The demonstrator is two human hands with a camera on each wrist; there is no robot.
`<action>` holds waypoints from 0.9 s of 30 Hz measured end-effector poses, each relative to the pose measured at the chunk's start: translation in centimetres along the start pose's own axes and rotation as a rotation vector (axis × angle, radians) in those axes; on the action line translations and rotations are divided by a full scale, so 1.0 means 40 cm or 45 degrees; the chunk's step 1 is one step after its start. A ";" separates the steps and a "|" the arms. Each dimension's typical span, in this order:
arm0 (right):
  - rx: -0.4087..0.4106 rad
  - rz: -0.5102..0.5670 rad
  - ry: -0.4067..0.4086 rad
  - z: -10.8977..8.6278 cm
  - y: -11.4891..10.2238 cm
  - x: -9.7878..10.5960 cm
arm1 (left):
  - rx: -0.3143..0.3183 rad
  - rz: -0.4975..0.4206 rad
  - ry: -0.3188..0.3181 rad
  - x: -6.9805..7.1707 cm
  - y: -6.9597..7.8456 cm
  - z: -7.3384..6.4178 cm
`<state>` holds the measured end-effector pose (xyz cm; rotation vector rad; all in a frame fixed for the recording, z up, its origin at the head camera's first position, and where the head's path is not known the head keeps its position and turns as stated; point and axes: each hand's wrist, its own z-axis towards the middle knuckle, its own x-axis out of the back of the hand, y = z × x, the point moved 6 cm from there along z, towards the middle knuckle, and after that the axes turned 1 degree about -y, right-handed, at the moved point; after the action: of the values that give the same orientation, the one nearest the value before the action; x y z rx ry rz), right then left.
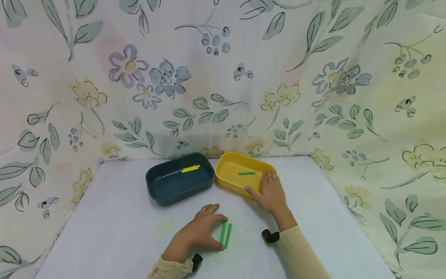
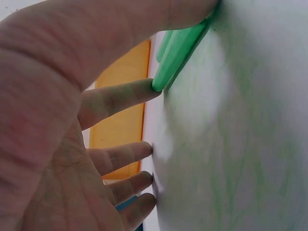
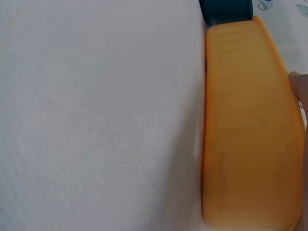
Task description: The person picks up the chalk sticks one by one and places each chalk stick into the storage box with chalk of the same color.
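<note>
My left hand [image 1: 198,230] is low over the table, thumb and index finger at the two ends of a slim green stick [image 2: 179,53], pinching it lengthwise. The other fingers are spread, tips close to the tabletop. Just right of it lies a second green stick [image 1: 228,236], nearly parallel. My right hand [image 1: 273,195] rests on the right end of a yellow tray [image 1: 231,185], fingers laid over the rim and thumb at the front edge [image 3: 294,84]. Inside that tray lies another green stick [image 1: 246,173].
Left of the yellow tray stands a dark blue tray [image 1: 181,191], their ends meeting. Yellow sticks [image 1: 190,169] lie in it. A white cloth [image 1: 115,217] covers the table, and a floral curtain [image 1: 209,77] rises behind and at both sides.
</note>
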<state>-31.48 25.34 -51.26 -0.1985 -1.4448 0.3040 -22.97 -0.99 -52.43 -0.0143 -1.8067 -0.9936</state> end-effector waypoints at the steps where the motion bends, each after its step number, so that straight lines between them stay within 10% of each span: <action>1: -0.001 -0.001 0.000 0.000 0.001 -0.001 | -0.006 0.001 -0.001 -0.002 0.001 0.001; 27: -0.002 0.005 0.001 0.001 0.006 -0.004 | -0.049 -0.029 -0.014 -0.019 0.039 0.012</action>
<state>-31.57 25.51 -51.49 -0.2029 -1.4437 0.3056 -22.31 0.64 -52.13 -0.0227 -1.8010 -1.0457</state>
